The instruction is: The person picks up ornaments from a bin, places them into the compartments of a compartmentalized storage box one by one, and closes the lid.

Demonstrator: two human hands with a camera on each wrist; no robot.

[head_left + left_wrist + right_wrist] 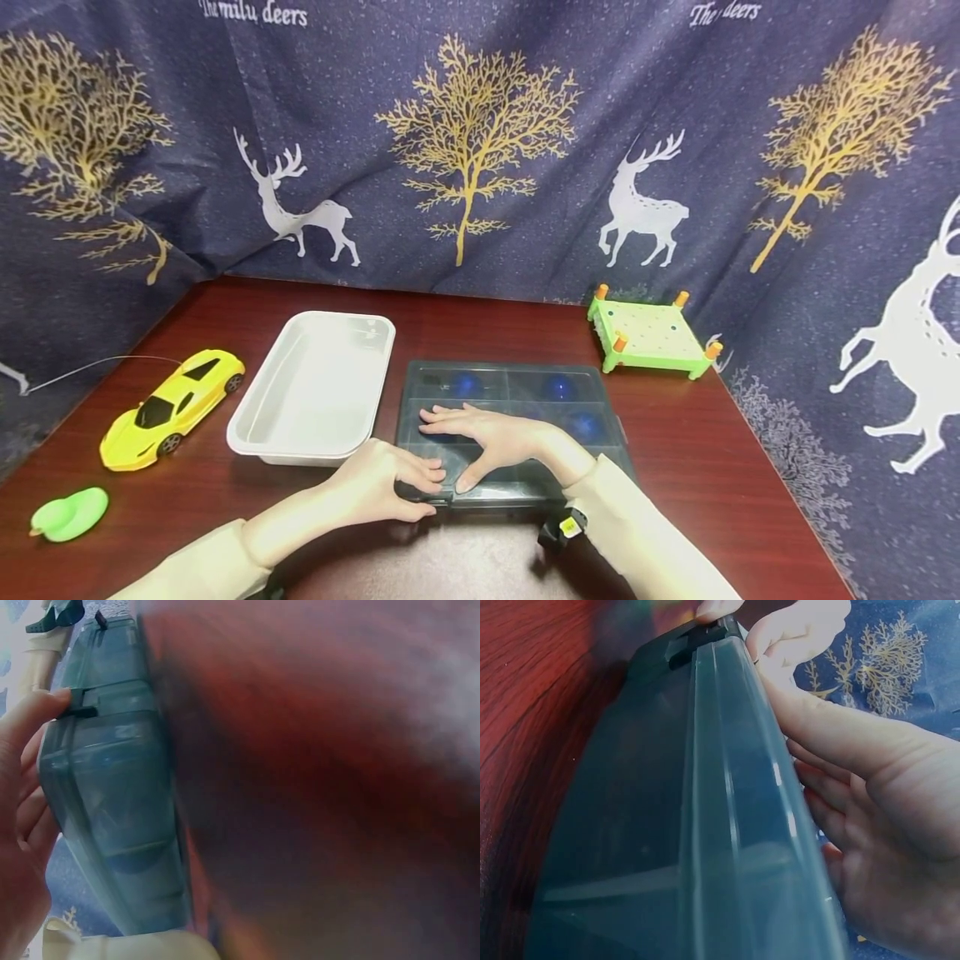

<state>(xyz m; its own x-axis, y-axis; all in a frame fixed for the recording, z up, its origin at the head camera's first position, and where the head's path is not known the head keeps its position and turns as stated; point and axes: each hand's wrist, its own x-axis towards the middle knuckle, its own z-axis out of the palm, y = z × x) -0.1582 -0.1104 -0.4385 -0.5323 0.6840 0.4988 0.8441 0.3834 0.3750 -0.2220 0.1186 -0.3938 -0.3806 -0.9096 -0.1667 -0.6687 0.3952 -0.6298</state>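
Observation:
A dark translucent compartment box [532, 387] lies flat in front of me with its lid down. Dividers show through the lid, and round blue glints shine in several compartments. My left hand [382, 483] grips its near left corner, with the thumb at the black latch [79, 711] and the other fingers over the lid. My right hand [495, 437] rests spread on top of the lid, thumb toward the front edge. In the right wrist view the left hand's fingers overlap the box's latch end.
Left of the box stands a white tray [251, 425]. Farther left are a yellow toy car [172, 408] and a green toy duck [71, 514]. A light green toy bed [645, 333] with orange posts sits at the back right. A patterned cloth [480, 167] hangs behind the table.

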